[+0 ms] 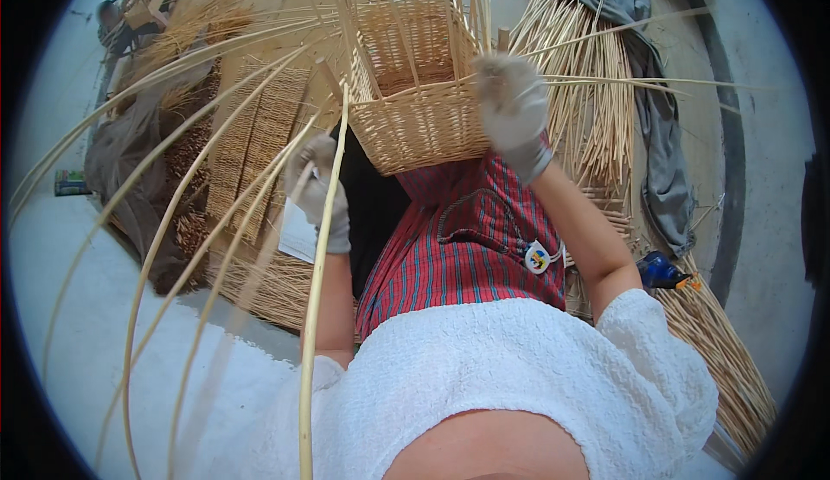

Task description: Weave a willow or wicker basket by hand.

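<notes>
A partly woven square basket [419, 121] rests above my lap, with pale upright stakes and long loose canes [320, 264] fanning from it to both sides and toward me. My left hand [316, 186], in a pale glove, is left of the basket with curled fingers on a blurred cane strand. My right hand [510, 108], also gloved, is at the basket's right corner; its fingers are smeared by motion, so their grip is unclear.
Woven mats [242, 152] and dark cloth [130, 160] lie left. Bundles of canes [588, 74] and grey cloth [661, 169] lie right, beside a blue-and-black tool [661, 270]. A dark shape, possibly a person [117, 22], is at the upper left.
</notes>
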Demonstrator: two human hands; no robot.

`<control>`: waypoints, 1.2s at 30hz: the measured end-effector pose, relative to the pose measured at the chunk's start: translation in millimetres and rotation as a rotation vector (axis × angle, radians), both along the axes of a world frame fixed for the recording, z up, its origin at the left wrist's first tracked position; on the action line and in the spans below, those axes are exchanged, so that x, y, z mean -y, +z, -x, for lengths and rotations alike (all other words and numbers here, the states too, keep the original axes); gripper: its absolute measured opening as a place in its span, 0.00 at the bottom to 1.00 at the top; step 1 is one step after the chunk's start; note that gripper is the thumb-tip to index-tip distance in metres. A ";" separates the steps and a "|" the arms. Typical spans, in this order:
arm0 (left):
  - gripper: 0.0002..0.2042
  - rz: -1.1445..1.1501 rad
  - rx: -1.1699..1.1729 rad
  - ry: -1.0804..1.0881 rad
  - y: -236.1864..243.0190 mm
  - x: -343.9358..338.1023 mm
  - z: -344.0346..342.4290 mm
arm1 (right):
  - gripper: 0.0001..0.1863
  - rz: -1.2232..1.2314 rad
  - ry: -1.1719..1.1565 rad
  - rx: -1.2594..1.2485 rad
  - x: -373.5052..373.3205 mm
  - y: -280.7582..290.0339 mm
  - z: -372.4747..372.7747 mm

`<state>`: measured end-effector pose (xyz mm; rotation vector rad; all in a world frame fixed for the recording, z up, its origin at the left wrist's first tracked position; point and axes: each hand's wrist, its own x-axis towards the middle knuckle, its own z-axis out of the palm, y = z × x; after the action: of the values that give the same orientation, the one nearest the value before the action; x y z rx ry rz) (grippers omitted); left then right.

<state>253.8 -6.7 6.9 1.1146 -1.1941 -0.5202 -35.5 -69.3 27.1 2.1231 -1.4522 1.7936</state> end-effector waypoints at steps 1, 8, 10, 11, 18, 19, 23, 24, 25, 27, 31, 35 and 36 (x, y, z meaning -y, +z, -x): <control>0.11 0.048 0.073 -0.054 -4.7 -6.2 1.6 | 0.09 -0.049 -0.057 -0.293 -33.0 -4.6 -24.6; 0.21 -0.165 0.181 -0.073 -17.3 -3.9 -21.6 | 0.21 -0.160 1.172 -0.528 -111.3 62.4 -172.6; 0.21 -0.069 0.564 -0.004 13.8 13.6 -9.6 | 0.23 -0.236 1.158 -0.623 -117.7 63.5 -159.7; 0.21 -0.003 0.760 0.031 31.1 24.7 -1.8 | 0.25 -0.232 1.131 -0.601 -118.5 59.0 -155.0; 0.22 0.060 0.296 -0.099 45.2 85.6 12.5 | 0.17 -0.324 0.997 -0.586 -123.0 57.7 -153.4; 0.22 0.034 0.151 -0.123 40.6 90.3 17.3 | 0.17 -0.327 0.984 -0.565 -121.8 57.1 -149.9; 0.22 -0.067 -0.449 -0.121 23.5 99.2 10.3 | 0.14 -0.425 0.953 -0.365 -102.9 77.8 -113.0; 0.23 -0.070 -0.595 -0.090 25.0 96.6 -2.2 | 0.12 -0.473 1.023 -0.202 -91.4 79.5 -99.5; 0.23 -0.070 -0.601 -0.085 23.9 99.8 -1.7 | 0.07 -0.418 0.936 0.052 -75.5 64.5 -84.1; 0.25 -0.004 -0.697 -0.178 29.7 103.2 2.6 | 0.06 0.231 0.263 -0.035 -7.0 13.3 -47.3; 0.24 -0.046 -0.696 -0.431 23.0 96.8 6.9 | 0.24 -0.550 0.846 1.141 42.2 -11.2 -15.1; 0.24 -0.177 -0.399 -0.522 16.7 99.5 -0.5 | 0.16 -0.513 1.009 1.064 33.7 -1.2 8.3; 0.26 -0.276 0.111 -0.342 10.0 99.6 -13.7 | 0.12 -0.590 0.842 0.976 23.2 10.1 10.0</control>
<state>267.5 -106.3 16.9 1.1882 -1.4521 -0.9164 -45.5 -92.5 37.2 2.4589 -1.3815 3.4464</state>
